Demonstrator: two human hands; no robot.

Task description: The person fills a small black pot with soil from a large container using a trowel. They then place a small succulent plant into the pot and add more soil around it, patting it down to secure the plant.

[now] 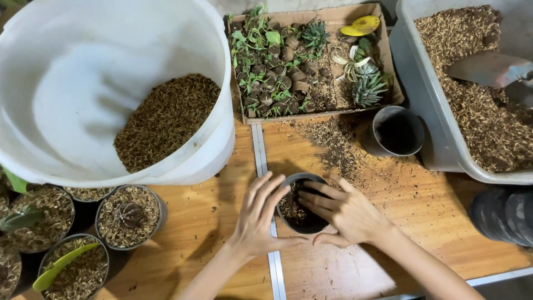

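A small dark plastic pot (302, 222) partly filled with brown potting mix stands on the wooden table (422, 211) in front of me. My left hand (261, 214) cups the pot's left side, fingers spread along its rim. My right hand (344, 214) lies over the pot's right side, its fingers reaching into the pot onto the mix. What sits under those fingers is hidden.
A big white bucket (211, 150) with mix lies tilted at upper left. A cardboard tray (333, 19) holds seedlings and small succulents. An empty dark pot (397, 130) lies on its side; a grey tub (422, 83) of mix with a trowel (494, 69) stands right. Potted plants (127, 216) crowd the lower left; stacked pots (505, 214) at right.
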